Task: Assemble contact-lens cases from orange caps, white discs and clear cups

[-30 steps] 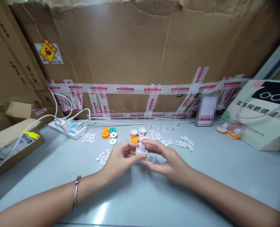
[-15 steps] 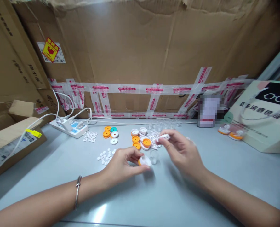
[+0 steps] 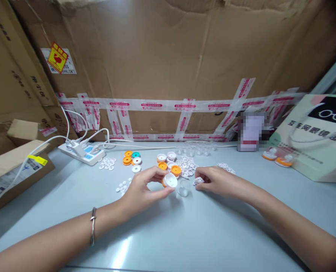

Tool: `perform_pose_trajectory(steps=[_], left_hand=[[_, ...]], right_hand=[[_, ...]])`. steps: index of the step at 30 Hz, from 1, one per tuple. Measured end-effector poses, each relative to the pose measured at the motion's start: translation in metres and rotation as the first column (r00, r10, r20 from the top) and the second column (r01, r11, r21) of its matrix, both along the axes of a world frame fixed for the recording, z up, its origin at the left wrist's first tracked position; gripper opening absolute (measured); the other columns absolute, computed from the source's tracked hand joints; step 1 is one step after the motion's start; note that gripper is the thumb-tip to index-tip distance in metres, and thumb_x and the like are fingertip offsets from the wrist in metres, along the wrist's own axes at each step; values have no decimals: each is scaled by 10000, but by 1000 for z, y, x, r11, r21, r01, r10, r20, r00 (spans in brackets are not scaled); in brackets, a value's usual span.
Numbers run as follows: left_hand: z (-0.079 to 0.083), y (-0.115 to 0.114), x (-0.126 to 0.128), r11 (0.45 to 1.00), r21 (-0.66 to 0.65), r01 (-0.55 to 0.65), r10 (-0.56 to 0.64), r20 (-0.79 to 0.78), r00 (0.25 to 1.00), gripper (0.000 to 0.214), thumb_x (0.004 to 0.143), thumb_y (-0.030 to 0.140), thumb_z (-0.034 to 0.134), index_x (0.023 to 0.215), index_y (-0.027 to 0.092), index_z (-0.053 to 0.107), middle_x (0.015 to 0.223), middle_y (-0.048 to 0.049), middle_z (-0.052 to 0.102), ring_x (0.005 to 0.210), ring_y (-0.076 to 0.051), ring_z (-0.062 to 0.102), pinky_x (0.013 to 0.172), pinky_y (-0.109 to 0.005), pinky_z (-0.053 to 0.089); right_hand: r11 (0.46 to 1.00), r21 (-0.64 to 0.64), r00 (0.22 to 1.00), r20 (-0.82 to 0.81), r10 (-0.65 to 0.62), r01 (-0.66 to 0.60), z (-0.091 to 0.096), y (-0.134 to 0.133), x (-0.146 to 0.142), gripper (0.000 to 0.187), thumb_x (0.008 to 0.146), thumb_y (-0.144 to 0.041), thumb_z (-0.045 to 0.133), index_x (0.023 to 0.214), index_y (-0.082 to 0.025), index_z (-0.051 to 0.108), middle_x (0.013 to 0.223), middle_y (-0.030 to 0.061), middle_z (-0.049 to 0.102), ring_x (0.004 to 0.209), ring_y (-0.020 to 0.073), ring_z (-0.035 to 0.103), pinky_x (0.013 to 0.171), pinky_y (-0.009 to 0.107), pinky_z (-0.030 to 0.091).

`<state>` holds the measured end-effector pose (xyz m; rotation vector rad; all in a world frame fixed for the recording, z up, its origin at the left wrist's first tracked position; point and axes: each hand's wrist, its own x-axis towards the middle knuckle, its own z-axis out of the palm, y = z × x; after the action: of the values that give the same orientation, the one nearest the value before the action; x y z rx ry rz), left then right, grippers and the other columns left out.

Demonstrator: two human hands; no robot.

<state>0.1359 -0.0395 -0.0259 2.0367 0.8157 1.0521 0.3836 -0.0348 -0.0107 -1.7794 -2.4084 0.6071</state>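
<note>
Near the middle of the frame, the left hand (image 3: 141,190) holds a round white and orange piece (image 3: 171,180) between the thumb and the fingers, with its white face turned partly toward the camera; the grip is only as wide as this piece. To the right of it, the right hand (image 3: 217,181) has its thumb and fingers narrowly closed on a small white openwork part (image 3: 198,181), low over the grey table (image 3: 168,241); I cannot tell whether this part touches the surface. Between the two hands stands a clear cup (image 3: 184,188), just beside the round piece. Behind them, at the centre, lie orange round parts (image 3: 175,170) and a heap of white lattice discs (image 3: 187,165), and farther back there are more clear cups (image 3: 198,149). Left of centre is a group of orange, teal and white rings (image 3: 127,160), with small white caps (image 3: 107,163) near a power strip (image 3: 90,153). At the right edge, two orange-based pieces (image 3: 283,161) are in front of a pale bag (image 3: 309,151). A large cardboard box (image 3: 156,56) fills the upper part, and a metal bracelet (image 3: 93,226) is around the left wrist.
</note>
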Motion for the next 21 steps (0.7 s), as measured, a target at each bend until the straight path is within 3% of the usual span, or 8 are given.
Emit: perform_pose_trajectory(steps=[3,6,9,12,17,21], left_hand=[[2,-2,0,1000,-12,4,-3,15,1000,260,736,242,672,967,151,593,876,-45,664,777,-133,623,759,-266,508],[6,-6,2,996,-72,43,-40,49,998,270,718,253,695,946,141,603,885,-53,670,772,-138,626,748,-266,513],[10,-11,4,986,-123,116,-107,73,992,271,708,246,707,939,142,610,887,-51,675,784,-140,630,748,-260,513],[11,-14,6,974,-162,158,-139,123,983,283,680,214,732,917,142,595,847,-36,673,762,-134,635,739,-254,512],[10,-14,8,935,-274,227,-145,290,946,337,613,143,771,824,153,507,795,-10,663,695,-121,631,675,-246,509],[12,-13,8,909,-335,247,-140,313,939,351,583,107,777,793,147,499,800,-13,651,711,-124,631,682,-251,509]], right_hand=[[998,27,997,-42,-62,63,8,-4,0,290,701,-414,611,883,-190,578,827,49,632,730,207,569,622,297,410],[981,162,973,-221,-71,108,22,-15,-8,369,730,-480,598,959,-191,592,942,69,628,840,221,566,734,345,436],[976,215,883,-448,137,-42,29,-30,-26,361,730,-459,632,1007,-228,606,968,40,628,853,181,562,775,321,454],[961,220,797,-543,265,-170,26,-39,-41,321,749,-350,656,1052,-254,612,987,24,632,847,153,557,778,303,463],[952,226,747,-592,303,-207,20,-39,-45,320,777,-269,639,1094,-290,614,974,19,625,862,139,555,805,313,463],[948,240,749,-584,313,-208,22,-38,-43,305,783,-263,632,1086,-298,622,956,22,615,865,141,558,808,320,465]])
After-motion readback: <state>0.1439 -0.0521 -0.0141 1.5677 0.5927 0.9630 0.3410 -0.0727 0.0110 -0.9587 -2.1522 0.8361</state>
